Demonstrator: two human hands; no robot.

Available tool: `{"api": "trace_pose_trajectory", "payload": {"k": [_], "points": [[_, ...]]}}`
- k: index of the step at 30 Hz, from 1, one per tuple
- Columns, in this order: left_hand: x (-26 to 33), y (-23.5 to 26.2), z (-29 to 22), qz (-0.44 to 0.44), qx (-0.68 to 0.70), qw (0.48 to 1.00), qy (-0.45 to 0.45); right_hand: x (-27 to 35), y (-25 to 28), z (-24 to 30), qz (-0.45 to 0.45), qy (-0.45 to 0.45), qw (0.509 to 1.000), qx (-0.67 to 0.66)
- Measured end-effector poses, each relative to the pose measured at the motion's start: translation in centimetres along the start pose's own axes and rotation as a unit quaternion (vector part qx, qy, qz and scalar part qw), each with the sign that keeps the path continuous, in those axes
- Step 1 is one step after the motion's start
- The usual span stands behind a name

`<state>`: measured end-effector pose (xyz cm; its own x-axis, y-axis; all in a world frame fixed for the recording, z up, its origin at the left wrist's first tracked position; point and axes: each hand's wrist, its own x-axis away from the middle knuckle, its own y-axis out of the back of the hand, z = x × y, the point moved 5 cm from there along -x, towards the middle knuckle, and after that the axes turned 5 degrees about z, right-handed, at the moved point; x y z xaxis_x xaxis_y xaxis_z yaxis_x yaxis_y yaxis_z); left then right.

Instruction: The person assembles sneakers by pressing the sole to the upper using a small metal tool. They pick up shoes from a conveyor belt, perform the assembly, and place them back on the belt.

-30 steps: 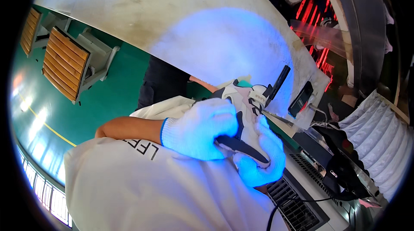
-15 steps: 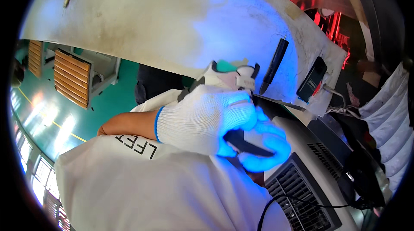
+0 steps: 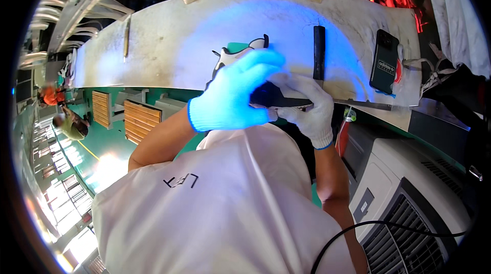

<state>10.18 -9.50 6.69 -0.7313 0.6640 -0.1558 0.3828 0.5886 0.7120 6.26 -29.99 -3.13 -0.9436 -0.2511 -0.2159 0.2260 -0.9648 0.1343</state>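
Between my two gloved hands is a shoe [image 3: 225,59], pale with black edges and a green lining; its dark underside shows between the hands. My left hand [image 3: 235,90], in a white knit glove lit bright blue, is closed around its left side. On the other side my right hand [image 3: 309,103], in a similar glove, grips the dark end with the thumb below and the fingers above. The gloves hide much of the shoe. It is held over the near edge of the worktable [image 3: 158,49].
A black pen-shaped tool [image 3: 318,51] with a thin tip lies right of the shoe. Farther right is a dark phone [image 3: 387,62]. At the left lies a thin brown stick [image 3: 126,39]. A pale machine with a grille [image 3: 404,223] stands low right. Blue light falls on the tabletop.
The view has shifted, showing more of the table and my right forearm. My hands have turned the shoe and appear higher against the table, with both still gripping it.
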Motion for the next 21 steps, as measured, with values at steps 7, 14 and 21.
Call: {"api": "trace_pose_trajectory", "payload": {"k": [7,14,21], "points": [[7.8,0.3,0.1,-0.072,-0.141,0.964,0.215,0.5,-0.5,-0.9,-0.005,-0.028,0.998,-0.050],[4.4,-1.1,-0.1,-0.003,-0.264,0.956,0.129,-0.7,0.0,0.3,0.051,-0.003,0.999,0.019],[2.9,-0.1,1.2,-0.016,-0.135,0.982,0.129,-2.0,0.5,1.6,0.130,-0.071,0.987,0.056]]}}
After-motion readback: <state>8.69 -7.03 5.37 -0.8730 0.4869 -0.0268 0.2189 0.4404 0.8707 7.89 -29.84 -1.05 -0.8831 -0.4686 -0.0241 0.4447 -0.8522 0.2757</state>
